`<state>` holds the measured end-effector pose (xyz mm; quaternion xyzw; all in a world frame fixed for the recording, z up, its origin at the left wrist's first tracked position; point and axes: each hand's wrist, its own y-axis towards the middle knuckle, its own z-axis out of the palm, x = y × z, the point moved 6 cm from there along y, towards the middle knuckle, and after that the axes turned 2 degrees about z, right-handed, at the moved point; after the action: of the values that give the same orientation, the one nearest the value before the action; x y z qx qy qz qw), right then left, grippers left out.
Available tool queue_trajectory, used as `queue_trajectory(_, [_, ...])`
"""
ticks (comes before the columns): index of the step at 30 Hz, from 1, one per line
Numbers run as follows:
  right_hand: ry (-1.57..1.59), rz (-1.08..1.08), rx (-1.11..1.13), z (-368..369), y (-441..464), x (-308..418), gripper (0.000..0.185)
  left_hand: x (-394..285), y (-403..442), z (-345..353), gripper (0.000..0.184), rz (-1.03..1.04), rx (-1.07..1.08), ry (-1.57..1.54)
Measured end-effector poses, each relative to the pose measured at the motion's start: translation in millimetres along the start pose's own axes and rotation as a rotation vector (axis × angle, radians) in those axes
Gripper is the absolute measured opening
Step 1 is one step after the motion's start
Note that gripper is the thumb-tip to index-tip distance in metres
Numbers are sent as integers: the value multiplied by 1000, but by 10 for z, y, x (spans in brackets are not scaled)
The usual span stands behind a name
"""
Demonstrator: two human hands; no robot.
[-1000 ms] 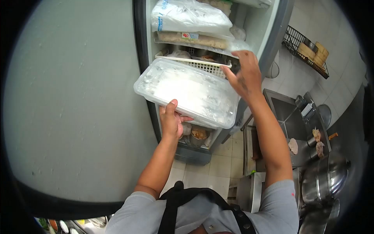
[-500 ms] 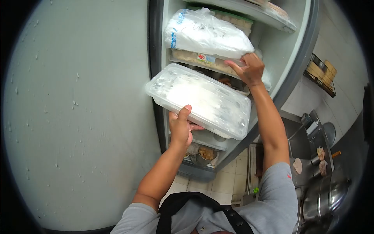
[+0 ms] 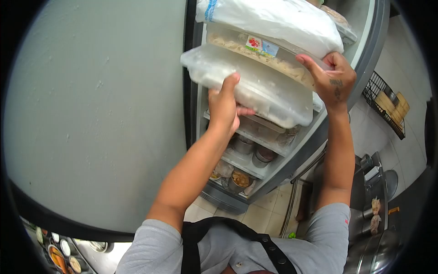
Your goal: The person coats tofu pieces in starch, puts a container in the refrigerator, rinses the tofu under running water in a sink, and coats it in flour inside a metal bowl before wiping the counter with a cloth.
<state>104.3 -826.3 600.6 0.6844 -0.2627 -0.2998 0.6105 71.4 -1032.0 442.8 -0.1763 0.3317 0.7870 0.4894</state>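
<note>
My left hand (image 3: pixel 223 107) is closed on the near edge of a lidded translucent plastic container (image 3: pixel 280 93) with whitish contents, thumb on top and fingers beneath. The container is tilted in front of the open refrigerator. Just above it, my right hand (image 3: pixel 336 80) grips the right end of a second clear food container (image 3: pixel 230 45), its thumb along the front. Pale pieces fill that one, and a colourful label (image 3: pixel 262 45) is on its side. A white plastic bag (image 3: pixel 278 18) lies on top of it. The right fingertips are partly hidden.
The open refrigerator door (image 3: pixel 100 114) fills the left side. Lower shelves hold metal pots (image 3: pixel 263 156) and a pot of chunky food (image 3: pixel 239 179). A wire basket (image 3: pixel 385 102) hangs on the wall at right, above a metal counter. Food trays (image 3: pixel 57 258) stand at lower left.
The labelled container and bag now reach further out toward me, with my right hand on them. The container in my left hand has tilted and shifted slightly right and up. Lower shelves show more.
</note>
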Motion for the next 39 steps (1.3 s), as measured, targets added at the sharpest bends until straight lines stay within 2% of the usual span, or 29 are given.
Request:
queue_trajectory(3, [-3,-242,-69,36,50,73,55,-10,234,196,62,-1,-7,26])
queue_trajectory(4, [-27,-264,-76,99,49,39,56,23,315,223,62,-7,-4,29])
queue_trajectory(11, [-22,-187,-16,605,-95,-399,54,505,899,89,70,-66,131,115])
queue_trajectory(12, [-44,-87,77,696,-127,-476,53,567,933,15,71,-158,115,255])
queue_trajectory(15, [-62,-42,138,1007,-198,-678,49,584,993,-191,67,-260,-215,561])
queue_trajectory(16, [-105,-42,109,1044,-211,-709,48,573,981,-235,63,-220,-285,588])
queue_trajectory(19, [-202,-47,44,1130,-299,-790,45,449,343,-106,49,28,-105,654])
queue_trajectory(21, [-123,-70,-20,1086,-317,-785,46,384,-397,-83,45,86,176,655])
queue_trajectory(22, [-143,-110,-82,1029,-315,-753,47,361,-734,-181,38,119,197,806])
queue_trajectory(23, [-153,-75,-101,984,-351,-723,48,298,-1080,-250,33,233,315,691])
queue_trajectory(25, [-382,-77,-192,878,-447,-737,55,-229,-1821,-189,29,196,403,933])
queue_trajectory(26, [-373,-27,-159,795,-517,-721,57,-423,-2091,-252,28,225,419,975])
queue_trajectory(27, [-197,-33,-179,665,-657,-664,56,-588,-2379,-327,28,243,454,1013])
queue_trajectory(28, [-29,91,-121,555,-881,-340,52,-742,-2643,-414,28,254,508,1049])
queue_trajectory(29, [48,112,-68,411,-1127,85,45,-924,-2916,-532,29,225,507,984])
queue_trajectory(31, [225,-35,148,695,-1800,613,32,-1302,-3333,-882,29,146,500,833])
queue_trajectory(32, [418,182,477,803,-2218,904,27,-1542,-3594,-1077,28,250,362,841])
queue_trajectory(33, [484,-39,610,827,-2584,1309,23,-1711,-3820,-1287,27,350,226,849])
queue_trajectory(34, [561,1,923,1011,-3159,1478,17,-1840,-3986,-1546,27,365,-26,770])
queue_trajectory(35, [553,-26,1087,1022,-3633,1706,15,-1945,-4185,-1811,27,377,-269,682])
queue_trajectory(37, [724,265,1464,878,-4311,2235,18,-2116,-4346,-2368,32,399,-554,1034])
queue_trajectory(39, [652,200,1613,730,-4789,2594,22,-2051,-4333,-2672,41,257,-449,1074])
